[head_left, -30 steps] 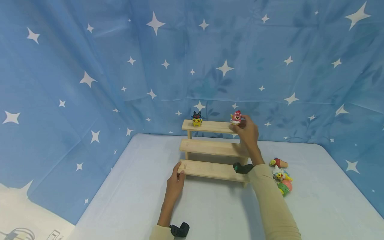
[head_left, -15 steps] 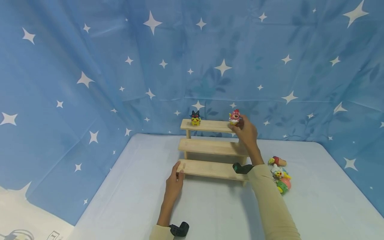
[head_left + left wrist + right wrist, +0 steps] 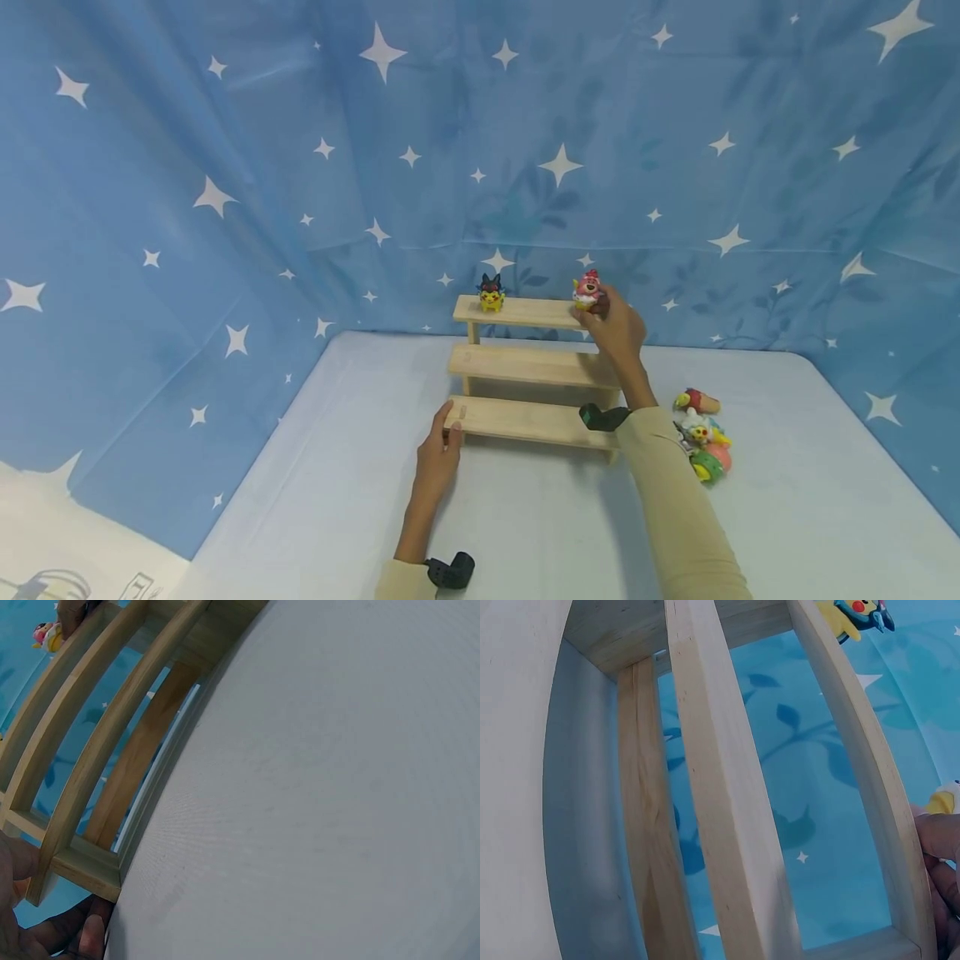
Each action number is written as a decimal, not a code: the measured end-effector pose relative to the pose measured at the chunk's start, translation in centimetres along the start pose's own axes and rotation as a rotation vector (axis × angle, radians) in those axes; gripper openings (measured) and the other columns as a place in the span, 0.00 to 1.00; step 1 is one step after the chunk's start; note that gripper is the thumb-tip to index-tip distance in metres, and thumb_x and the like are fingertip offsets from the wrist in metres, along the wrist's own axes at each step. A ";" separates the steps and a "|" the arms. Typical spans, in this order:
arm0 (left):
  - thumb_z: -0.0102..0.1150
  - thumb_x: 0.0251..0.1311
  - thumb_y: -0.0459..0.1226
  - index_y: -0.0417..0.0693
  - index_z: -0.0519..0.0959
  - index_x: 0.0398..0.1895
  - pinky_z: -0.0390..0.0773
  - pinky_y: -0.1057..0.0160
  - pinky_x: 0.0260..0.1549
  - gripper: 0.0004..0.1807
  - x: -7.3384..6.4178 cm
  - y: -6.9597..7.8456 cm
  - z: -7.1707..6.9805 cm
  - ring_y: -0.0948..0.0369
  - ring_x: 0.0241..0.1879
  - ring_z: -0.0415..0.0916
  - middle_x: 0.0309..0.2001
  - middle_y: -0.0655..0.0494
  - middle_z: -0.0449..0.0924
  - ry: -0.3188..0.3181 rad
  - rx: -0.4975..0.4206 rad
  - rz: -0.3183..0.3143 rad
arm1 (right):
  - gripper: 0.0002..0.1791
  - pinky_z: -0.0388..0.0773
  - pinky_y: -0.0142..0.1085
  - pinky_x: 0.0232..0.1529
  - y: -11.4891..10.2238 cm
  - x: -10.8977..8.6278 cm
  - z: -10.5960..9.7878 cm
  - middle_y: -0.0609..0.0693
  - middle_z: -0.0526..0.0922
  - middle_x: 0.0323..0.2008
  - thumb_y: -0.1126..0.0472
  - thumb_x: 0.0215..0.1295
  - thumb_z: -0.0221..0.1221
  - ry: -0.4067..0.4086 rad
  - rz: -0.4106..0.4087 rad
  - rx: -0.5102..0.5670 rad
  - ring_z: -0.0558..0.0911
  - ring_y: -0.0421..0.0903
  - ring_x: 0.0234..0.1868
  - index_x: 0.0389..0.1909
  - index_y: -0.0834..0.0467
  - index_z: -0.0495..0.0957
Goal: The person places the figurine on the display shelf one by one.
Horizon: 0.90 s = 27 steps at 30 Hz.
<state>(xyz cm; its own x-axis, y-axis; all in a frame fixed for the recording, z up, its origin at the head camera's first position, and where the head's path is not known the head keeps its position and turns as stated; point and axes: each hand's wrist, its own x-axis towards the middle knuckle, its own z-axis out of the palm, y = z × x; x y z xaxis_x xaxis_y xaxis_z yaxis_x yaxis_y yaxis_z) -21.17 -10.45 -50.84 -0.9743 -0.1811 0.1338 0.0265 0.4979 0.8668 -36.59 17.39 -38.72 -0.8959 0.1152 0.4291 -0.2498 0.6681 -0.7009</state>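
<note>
A three-tier wooden display shelf point(image 3: 525, 417) stands on the table. My left hand point(image 3: 438, 458) grips the left end of its lowest board; in the left wrist view its fingers point(image 3: 56, 930) lie round that end. At the right end of the top board, my right hand point(image 3: 618, 329) pinches a small pink bear figurine point(image 3: 587, 290) with a red top and a yellow-white base. The figurine overlaps the board's edge in the head view. On the same board's left end sits a yellow figurine with a dark eared hood point(image 3: 491, 293), partly seen in the right wrist view.
Right of the shelf, several figurines lie close together: a red-and-tan one point(image 3: 697, 401), a white-and-yellow one point(image 3: 703, 431) and a green-and-pink one point(image 3: 708, 463). A blue star-patterned curtain point(image 3: 420, 200) hangs behind the white-covered table point(image 3: 330, 467).
The pink bear figurine has turned slightly in my right hand, showing more of its yellow base, and stays at the top board's right end. My left hand keeps its hold on the lowest board.
</note>
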 end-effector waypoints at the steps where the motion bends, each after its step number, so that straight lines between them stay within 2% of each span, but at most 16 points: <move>1: 0.45 0.74 0.41 0.52 0.62 0.73 0.75 0.56 0.35 0.25 0.0 0.0 0.0 0.54 0.39 0.77 0.45 0.42 0.82 0.000 0.000 -0.005 | 0.32 0.72 0.52 0.48 -0.1 0.0 0.0 0.59 0.84 0.46 0.53 0.61 0.67 -0.001 0.000 0.002 0.83 0.56 0.45 0.65 0.58 0.70; 17: 0.45 0.75 0.42 0.53 0.62 0.73 0.75 0.58 0.35 0.25 0.1 0.2 0.0 0.55 0.39 0.77 0.42 0.46 0.81 -0.003 -0.003 -0.024 | 0.33 0.72 0.54 0.47 -0.5 0.1 0.0 0.59 0.85 0.46 0.53 0.62 0.66 0.016 -0.007 -0.028 0.83 0.57 0.44 0.66 0.58 0.69; 27: 0.44 0.75 0.43 0.54 0.62 0.73 0.75 0.57 0.35 0.25 0.3 0.2 0.1 0.53 0.42 0.78 0.47 0.42 0.82 -0.015 0.010 -0.047 | 0.38 0.71 0.56 0.54 0.1 -0.1 -0.3 0.59 0.81 0.54 0.53 0.61 0.67 0.009 -0.019 0.035 0.81 0.58 0.51 0.70 0.56 0.64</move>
<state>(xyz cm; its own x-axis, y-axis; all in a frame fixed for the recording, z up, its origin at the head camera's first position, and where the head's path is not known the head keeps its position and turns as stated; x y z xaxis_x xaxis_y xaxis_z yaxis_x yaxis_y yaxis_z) -21.50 -10.31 -50.63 -0.9776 -0.1921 0.0862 -0.0214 0.4977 0.8671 -36.38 17.60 -38.68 -0.8874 0.1096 0.4477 -0.2795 0.6445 -0.7117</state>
